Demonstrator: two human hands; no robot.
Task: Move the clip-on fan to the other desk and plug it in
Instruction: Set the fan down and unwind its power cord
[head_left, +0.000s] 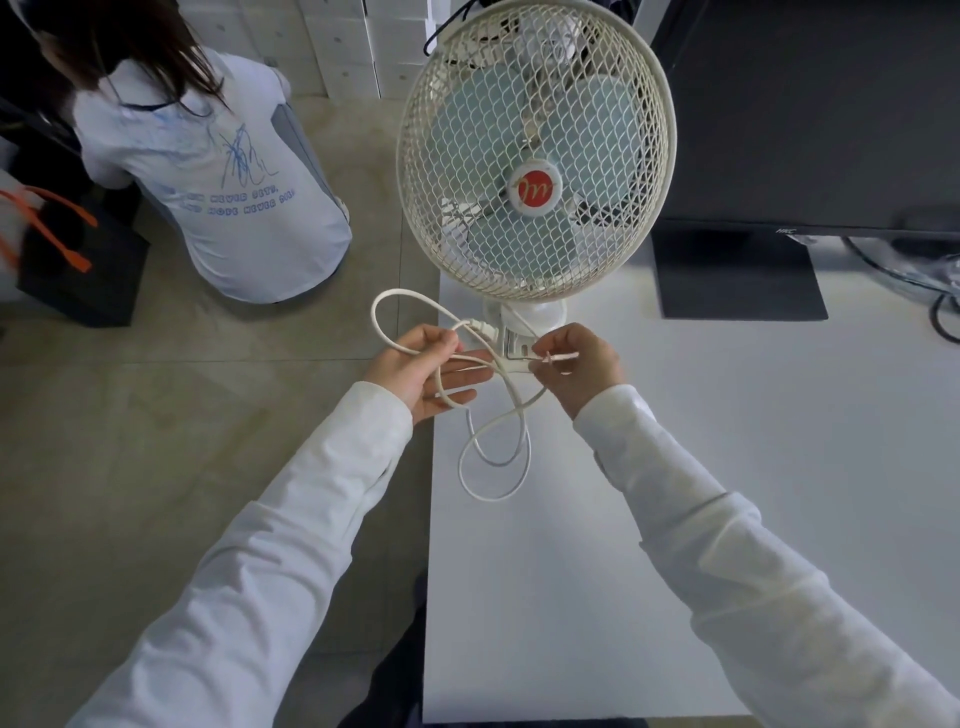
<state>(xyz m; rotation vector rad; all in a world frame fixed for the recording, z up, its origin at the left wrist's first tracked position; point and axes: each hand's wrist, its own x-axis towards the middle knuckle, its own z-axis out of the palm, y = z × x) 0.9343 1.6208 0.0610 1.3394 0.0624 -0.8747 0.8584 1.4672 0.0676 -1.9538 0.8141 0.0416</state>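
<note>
Both hands (415, 371) (582, 364) pinching white cord (498, 457) — fan (535, 156) upright, cage facing camera

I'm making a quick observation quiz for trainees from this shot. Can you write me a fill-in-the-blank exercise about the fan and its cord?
1. The fan stands at the corner of the white ____.
2. The badge at the middle of its grille is ____.
3. The left hand holds loops of the white ____.
4. To the right of the fan stands a black ____.

Missing words: desk; red; cord; monitor
</note>
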